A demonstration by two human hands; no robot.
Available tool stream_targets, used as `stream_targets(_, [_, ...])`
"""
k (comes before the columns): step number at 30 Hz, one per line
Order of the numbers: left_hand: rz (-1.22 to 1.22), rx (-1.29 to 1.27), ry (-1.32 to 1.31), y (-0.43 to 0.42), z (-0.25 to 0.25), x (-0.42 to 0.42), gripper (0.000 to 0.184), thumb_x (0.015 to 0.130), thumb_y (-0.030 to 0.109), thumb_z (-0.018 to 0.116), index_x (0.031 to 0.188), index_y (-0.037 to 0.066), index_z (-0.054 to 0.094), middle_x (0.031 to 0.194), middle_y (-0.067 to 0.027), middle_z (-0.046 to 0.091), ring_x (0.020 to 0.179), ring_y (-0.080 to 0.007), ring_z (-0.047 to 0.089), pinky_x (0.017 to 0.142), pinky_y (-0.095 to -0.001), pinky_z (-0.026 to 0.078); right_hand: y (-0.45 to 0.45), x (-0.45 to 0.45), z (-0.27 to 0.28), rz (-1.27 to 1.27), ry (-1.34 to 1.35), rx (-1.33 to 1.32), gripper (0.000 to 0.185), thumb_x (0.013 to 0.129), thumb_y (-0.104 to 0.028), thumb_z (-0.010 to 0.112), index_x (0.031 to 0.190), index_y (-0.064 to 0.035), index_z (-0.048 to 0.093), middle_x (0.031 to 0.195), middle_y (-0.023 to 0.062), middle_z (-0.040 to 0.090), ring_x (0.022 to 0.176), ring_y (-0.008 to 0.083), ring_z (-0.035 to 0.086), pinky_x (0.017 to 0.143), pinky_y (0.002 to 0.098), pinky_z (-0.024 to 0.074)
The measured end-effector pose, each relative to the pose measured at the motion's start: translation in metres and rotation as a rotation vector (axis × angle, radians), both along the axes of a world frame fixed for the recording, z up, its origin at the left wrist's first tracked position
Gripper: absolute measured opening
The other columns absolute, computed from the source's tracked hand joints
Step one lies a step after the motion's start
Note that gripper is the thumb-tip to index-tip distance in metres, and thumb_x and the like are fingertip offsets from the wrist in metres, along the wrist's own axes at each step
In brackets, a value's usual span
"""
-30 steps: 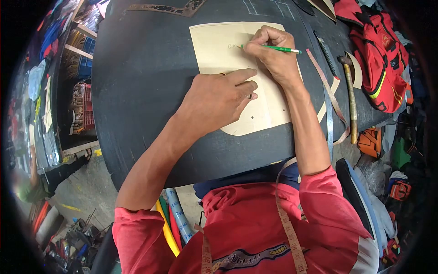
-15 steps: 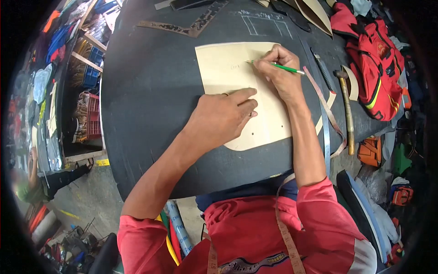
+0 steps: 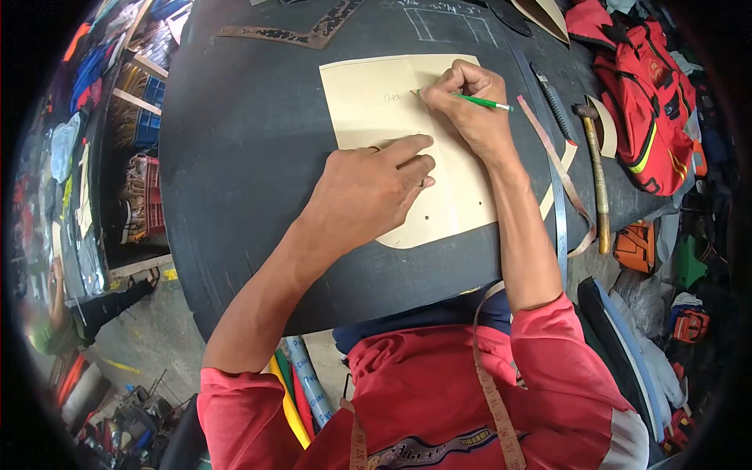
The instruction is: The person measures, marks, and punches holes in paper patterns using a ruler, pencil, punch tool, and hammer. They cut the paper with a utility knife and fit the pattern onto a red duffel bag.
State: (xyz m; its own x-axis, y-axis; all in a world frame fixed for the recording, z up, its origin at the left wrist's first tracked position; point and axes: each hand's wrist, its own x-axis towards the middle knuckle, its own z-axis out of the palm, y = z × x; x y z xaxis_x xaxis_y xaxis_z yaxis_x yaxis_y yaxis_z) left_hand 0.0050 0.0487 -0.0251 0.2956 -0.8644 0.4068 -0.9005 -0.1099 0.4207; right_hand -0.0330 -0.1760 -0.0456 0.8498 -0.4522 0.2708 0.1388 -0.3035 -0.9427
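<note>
A cream-coloured card template (image 3: 368, 106) with a rounded lower corner and small dark holes lies on the dark worktable. My left hand (image 3: 384, 182) rests flat on its left-middle part, fingers stretched out and a ring on one of them. Above and to the right, my right hand (image 3: 470, 106) pinches a green pencil (image 3: 484, 102). The pencil's tip meets the card near its top, just right of some faint handwriting (image 3: 394, 98). Its pale end points right, and part of its shaft is hidden by my fingers.
Right of the card lie a measuring tape (image 3: 560, 168), a metal ruler (image 3: 559, 227), a cutter knife (image 3: 554, 110) and a hammer (image 3: 597, 180). A rusty metal square (image 3: 317, 35) lies at the back. Beyond the hammer is a red bag (image 3: 646, 102). Another person (image 3: 59, 321) stands far left.
More pencil marks show on the card beside the right hand. The view has shifted slightly, so the table and card appear a little higher and further left. Both hands keep their holds.
</note>
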Motion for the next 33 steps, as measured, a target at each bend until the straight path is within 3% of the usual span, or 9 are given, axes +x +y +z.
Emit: stream_targets(33, [0.000,0.031,0.010,0.0008,0.0030,0.0009,0.018,0.093,0.023,0.077,0.109,0.014,0.079,0.132,0.0041,0.074,0.079,-0.0189,0.076,0.067,-0.0332,0.060,-0.0022,0.0010,0.0013,-0.051,-0.062,-0.007,0.035,0.077,0.000,0.077,0.063,-0.0070,0.045,0.063,-0.0076,0.047,0.060,0.0025,0.039,0.052,0.0258,0.0316])
